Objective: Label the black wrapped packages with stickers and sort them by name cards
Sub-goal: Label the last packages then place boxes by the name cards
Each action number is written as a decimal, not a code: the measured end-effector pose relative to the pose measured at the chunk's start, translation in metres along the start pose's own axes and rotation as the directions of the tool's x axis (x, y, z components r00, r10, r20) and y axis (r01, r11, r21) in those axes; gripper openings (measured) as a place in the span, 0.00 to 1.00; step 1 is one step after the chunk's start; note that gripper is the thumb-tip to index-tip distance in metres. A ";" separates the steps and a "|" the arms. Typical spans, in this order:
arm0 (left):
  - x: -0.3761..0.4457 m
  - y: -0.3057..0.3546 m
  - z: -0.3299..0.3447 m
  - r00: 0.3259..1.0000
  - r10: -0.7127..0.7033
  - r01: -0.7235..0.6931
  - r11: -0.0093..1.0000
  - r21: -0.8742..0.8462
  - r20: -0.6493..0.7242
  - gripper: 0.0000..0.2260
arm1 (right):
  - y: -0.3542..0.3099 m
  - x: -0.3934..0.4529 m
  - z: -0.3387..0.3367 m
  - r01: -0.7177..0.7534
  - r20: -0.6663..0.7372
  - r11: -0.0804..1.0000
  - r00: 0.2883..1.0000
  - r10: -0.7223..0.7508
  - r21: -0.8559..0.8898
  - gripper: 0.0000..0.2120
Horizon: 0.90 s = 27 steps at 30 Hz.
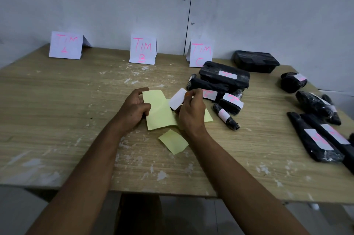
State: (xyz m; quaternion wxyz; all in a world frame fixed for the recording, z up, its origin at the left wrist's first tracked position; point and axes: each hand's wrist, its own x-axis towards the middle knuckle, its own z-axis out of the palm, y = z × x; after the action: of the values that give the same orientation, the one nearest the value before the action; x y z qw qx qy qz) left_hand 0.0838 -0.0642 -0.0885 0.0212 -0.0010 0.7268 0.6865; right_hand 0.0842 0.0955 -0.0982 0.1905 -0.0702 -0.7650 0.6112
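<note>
My left hand (pixel 134 109) holds down a yellow backing sheet (pixel 160 112) on the wooden table (pixel 57 120). My right hand (pixel 191 110) pinches a white sticker (pixel 177 99), lifted and curled above the sheet. Three folded name cards stand at the back: TIM A (pixel 65 45), TIM B (pixel 142 50) and TIM C (pixel 201 54). Several black wrapped packages with white labels lie to the right, one stack (pixel 224 76) near TIM C. One unlabelled package (pixel 255 61) sits by the wall.
A small yellow backing scrap (pixel 173 143) lies near the front of my hands. More labelled black packages (pixel 314 139) lie along the table's right edge. Behind the table is a grey wall (pixel 115 5). The tabletop carries white paint flecks.
</note>
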 end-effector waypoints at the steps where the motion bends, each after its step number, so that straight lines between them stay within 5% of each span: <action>1: 0.000 0.000 0.000 1.000 0.013 -0.012 1.000 0.017 -0.021 0.29 | -0.003 0.000 -0.002 -0.011 -0.001 0.998 1.000 0.011 0.057 0.06; 10: -0.004 -0.005 0.001 0.988 0.133 -0.112 0.965 0.235 -0.073 0.30 | 0.001 0.008 -0.007 0.046 -0.028 0.995 0.999 -0.044 0.094 0.06; 19: -0.005 -0.017 0.003 0.971 0.219 -0.099 0.722 0.684 -0.090 0.37 | 0.004 0.008 -0.009 0.080 -0.066 0.997 0.995 -0.081 -0.020 0.05; 27: -0.006 -0.016 0.007 0.972 0.237 -0.144 0.600 0.787 -0.002 0.11 | 0.006 0.007 -0.014 0.112 -0.058 0.993 0.992 -0.115 -0.047 0.09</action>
State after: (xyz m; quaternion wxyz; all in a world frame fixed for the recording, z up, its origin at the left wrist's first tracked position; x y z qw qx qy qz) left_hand 0.0905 -0.0582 -0.1044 -0.0925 0.0493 0.9484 0.2993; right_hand 0.0826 0.1119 -0.1004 0.2465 -0.0495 -0.7748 0.5800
